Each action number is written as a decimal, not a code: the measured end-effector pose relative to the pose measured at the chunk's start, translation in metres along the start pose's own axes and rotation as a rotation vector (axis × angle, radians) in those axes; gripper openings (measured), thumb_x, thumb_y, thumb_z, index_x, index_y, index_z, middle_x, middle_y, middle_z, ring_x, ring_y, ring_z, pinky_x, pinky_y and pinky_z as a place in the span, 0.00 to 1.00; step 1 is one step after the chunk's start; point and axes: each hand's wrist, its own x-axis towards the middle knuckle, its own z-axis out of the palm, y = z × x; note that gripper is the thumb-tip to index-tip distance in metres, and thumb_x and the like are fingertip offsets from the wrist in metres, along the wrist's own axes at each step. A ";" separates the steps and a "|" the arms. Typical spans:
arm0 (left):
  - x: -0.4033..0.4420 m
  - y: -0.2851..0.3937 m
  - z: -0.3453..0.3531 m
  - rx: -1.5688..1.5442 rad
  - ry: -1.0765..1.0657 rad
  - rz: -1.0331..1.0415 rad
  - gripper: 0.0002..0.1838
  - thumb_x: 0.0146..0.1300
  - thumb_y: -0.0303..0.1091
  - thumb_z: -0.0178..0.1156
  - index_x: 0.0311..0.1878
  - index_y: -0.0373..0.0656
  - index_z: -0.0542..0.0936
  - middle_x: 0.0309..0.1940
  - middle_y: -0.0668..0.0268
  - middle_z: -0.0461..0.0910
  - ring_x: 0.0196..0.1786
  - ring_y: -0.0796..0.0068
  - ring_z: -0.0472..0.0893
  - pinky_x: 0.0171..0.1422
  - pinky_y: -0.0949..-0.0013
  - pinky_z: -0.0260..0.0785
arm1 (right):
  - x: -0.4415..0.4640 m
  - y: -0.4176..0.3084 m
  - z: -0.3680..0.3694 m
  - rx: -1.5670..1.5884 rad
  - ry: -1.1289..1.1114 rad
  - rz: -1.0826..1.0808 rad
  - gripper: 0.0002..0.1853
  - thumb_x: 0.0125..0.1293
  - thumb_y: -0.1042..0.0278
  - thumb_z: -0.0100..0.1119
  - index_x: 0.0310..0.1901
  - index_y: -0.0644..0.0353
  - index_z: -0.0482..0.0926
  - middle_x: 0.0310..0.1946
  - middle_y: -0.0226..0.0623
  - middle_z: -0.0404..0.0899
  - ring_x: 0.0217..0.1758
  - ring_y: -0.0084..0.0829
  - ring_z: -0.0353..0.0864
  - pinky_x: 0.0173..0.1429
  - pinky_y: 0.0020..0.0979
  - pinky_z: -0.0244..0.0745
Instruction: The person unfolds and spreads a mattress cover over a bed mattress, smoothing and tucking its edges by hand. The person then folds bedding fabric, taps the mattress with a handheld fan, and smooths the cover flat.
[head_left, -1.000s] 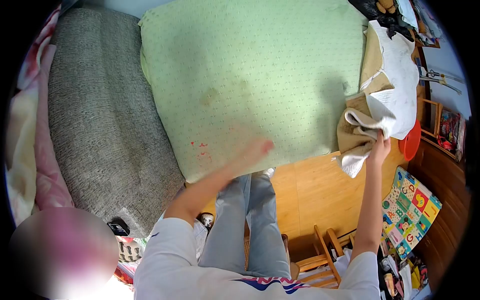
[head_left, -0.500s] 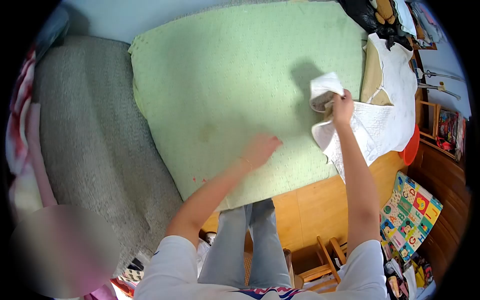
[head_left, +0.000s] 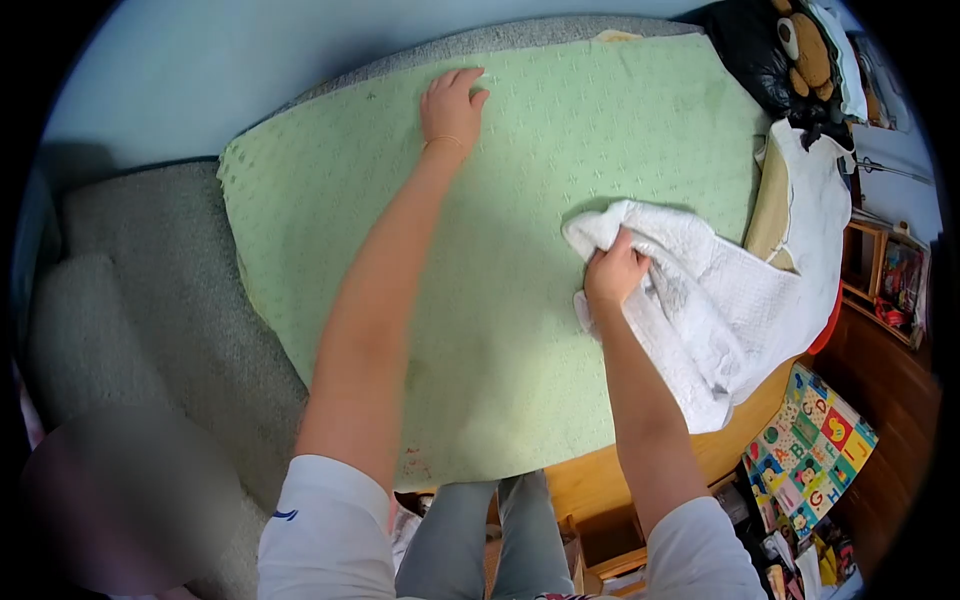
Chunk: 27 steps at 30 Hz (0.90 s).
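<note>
A pale green foam mattress or pad [head_left: 500, 330] with a small raised pattern spreads out in front of me. Near its far edge my left hand [head_left: 452, 108] rests on the green surface, fingers apart and holding nothing. My right hand [head_left: 617, 272] grips a bunched part of a white quilted cloth [head_left: 750, 285] over the right half of the pad. The cloth lies in folds around that hand and stretches to the right. A beige underside [head_left: 770, 212] shows where it turns over at the far right.
Grey textured fabric [head_left: 170, 260] lies to the left and behind the pad, against a blue wall [head_left: 330, 40]. At the far right sit a black plastic bag [head_left: 745, 50] and a teddy bear [head_left: 812, 60]. An alphabet mat [head_left: 815, 440] and a wooden frame [head_left: 865, 260] are on the right.
My left hand has reached away from me to the pad's far edge. My right hand has moved left with the white cloth, which now spreads over more of the pad.
</note>
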 end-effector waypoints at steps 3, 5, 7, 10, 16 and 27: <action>0.012 -0.004 0.015 0.002 0.053 -0.045 0.13 0.60 0.38 0.61 0.49 0.52 0.80 0.50 0.68 0.77 0.55 0.63 0.72 0.63 0.60 0.61 | 0.000 0.001 0.006 0.029 -0.146 0.093 0.22 0.57 0.73 0.53 0.55 0.63 0.67 0.35 0.43 0.81 0.46 0.43 0.78 0.62 0.44 0.54; 0.017 -0.003 0.022 0.013 0.068 -0.066 0.12 0.59 0.39 0.61 0.46 0.52 0.81 0.49 0.68 0.78 0.53 0.65 0.72 0.62 0.61 0.61 | 0.000 0.004 0.012 0.039 -0.069 0.064 0.22 0.56 0.73 0.53 0.54 0.63 0.68 0.35 0.43 0.81 0.46 0.43 0.78 0.62 0.44 0.54; 0.018 -0.007 0.024 0.004 0.099 0.004 0.08 0.57 0.37 0.62 0.40 0.51 0.82 0.44 0.70 0.78 0.51 0.65 0.72 0.60 0.63 0.61 | -0.002 0.006 0.015 0.032 -0.023 0.039 0.22 0.56 0.73 0.53 0.54 0.63 0.68 0.35 0.42 0.81 0.45 0.43 0.78 0.62 0.44 0.54; 0.022 -0.008 0.030 0.028 0.155 0.044 0.05 0.57 0.36 0.62 0.36 0.49 0.80 0.40 0.70 0.78 0.50 0.64 0.72 0.59 0.62 0.61 | 0.000 0.004 0.015 0.033 0.002 0.033 0.21 0.56 0.73 0.53 0.54 0.63 0.68 0.35 0.42 0.81 0.45 0.43 0.78 0.63 0.45 0.54; -0.009 -0.007 0.019 -0.186 0.126 0.002 0.03 0.59 0.31 0.58 0.35 0.44 0.77 0.36 0.62 0.76 0.45 0.60 0.74 0.51 0.58 0.65 | 0.001 0.001 0.007 0.046 -0.095 0.083 0.23 0.55 0.72 0.55 0.54 0.63 0.67 0.37 0.46 0.81 0.46 0.46 0.77 0.62 0.46 0.55; -0.506 0.177 -0.069 -0.825 -1.432 0.170 0.13 0.67 0.38 0.49 0.46 0.39 0.74 0.48 0.55 0.74 0.52 0.57 0.72 0.60 0.60 0.63 | -0.001 -0.002 0.004 0.030 -0.030 0.056 0.24 0.54 0.72 0.57 0.55 0.65 0.67 0.45 0.50 0.79 0.55 0.47 0.74 0.62 0.46 0.56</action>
